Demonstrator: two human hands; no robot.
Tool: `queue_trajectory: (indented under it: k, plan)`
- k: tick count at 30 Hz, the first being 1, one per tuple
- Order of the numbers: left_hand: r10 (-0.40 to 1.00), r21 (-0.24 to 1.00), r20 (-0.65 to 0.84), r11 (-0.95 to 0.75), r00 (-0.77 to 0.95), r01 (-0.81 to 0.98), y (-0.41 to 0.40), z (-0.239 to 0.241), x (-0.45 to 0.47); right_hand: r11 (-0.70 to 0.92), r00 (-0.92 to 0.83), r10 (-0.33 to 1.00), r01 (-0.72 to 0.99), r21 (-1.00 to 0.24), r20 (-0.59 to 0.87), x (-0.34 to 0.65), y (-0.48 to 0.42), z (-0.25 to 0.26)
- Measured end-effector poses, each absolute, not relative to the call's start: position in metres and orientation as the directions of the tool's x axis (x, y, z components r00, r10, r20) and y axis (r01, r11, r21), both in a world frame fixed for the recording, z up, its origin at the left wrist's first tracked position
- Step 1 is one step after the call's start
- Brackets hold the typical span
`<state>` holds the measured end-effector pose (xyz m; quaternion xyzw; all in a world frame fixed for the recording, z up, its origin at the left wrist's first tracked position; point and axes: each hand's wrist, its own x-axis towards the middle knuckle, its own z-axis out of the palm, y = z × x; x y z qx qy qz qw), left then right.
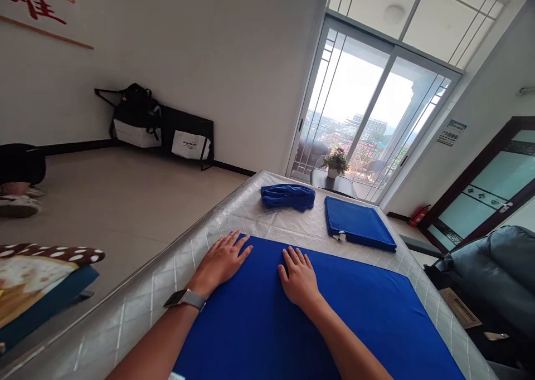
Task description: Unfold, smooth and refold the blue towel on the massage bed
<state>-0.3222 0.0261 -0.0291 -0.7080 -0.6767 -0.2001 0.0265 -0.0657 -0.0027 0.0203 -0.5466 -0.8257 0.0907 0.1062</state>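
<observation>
A blue cloth [359, 307] is spread flat over the near part of the table, on a silvery quilted cover [234, 218]. My left hand [223, 257] lies with fingers stretched out on the cloth's far left corner; a watch is on that wrist. Flat on the same cloth, near its far edge, rests my right hand [298, 274], fingers extended. Beyond them sit a loosely bunched blue cloth [288, 196] and, to its right, a neatly folded blue stack [359, 221] with a white tag.
A patterned cushioned seat [45, 279] stands at the left, with another person's shoe [19, 206] behind it. Black leather seating [497, 268] is close on the right. A potted plant [333, 165] stands on a dark chair or small table before the glass sliding door [355, 96].
</observation>
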Motion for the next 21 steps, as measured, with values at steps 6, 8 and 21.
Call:
queue_trajectory:
  k: [6, 8, 21]
  plan:
    - [0.946, 0.212, 0.322, -0.111, 0.038, 0.971, 0.029, -0.035, -0.327, 0.327, -0.326, 0.944, 0.917, -0.228, 0.045, -0.001, 0.0, 0.021]
    - [0.942, 0.196, 0.33, -0.127, 0.056, 0.972, 0.031, -0.038, -0.329, 0.309, -0.307, 0.951, 0.927, -0.215, 0.039, 0.027, -0.001, 0.02]
    - [0.967, 0.2, 0.244, -0.123, 0.072, 0.972, 0.038, -0.046, -0.343, -0.013, 0.022, 0.995, 0.995, -0.1, 0.096, 0.273, 0.0, -0.006]
